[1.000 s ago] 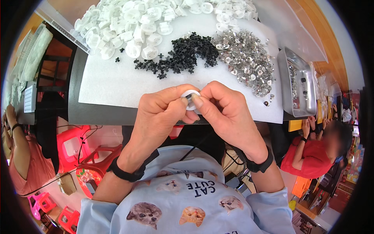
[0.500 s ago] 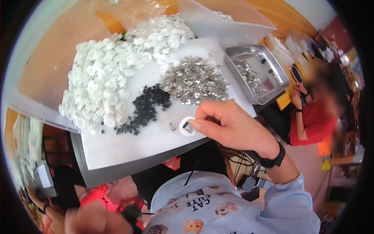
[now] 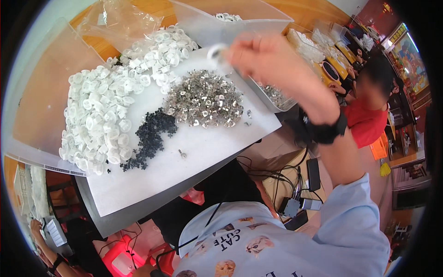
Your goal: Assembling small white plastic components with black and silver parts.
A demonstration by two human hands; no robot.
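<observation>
My right hand (image 3: pixel 260 57), blurred by motion, is raised over the far right of the white sheet (image 3: pixel 198 154). Pinched in its fingertips is a round white plastic part (image 3: pixel 216 53) with a dark piece on it. Only a sliver of my left hand (image 3: pixel 144 270) shows at the lower edge; its fingers are hidden. On the sheet lie a large heap of white plastic parts (image 3: pixel 99 115), a pile of small black pieces (image 3: pixel 150 138) and a mound of small shiny metal pieces (image 3: pixel 205 99). One small metal piece (image 3: pixel 183 154) lies by itself nearer me.
My right forearm partly covers a metal tray (image 3: pixel 279 104) holding metal pieces. Clear plastic bins (image 3: pixel 50 106) flank the heap at the left and back. Black cables (image 3: pixel 290 177) run below the table's right. A person in a red top (image 3: pixel 367 122) sits at the right.
My right hand has moved up and away from the sheet's near edge, carrying the white part. My left hand has dropped almost out of view. The view has shifted a little.
</observation>
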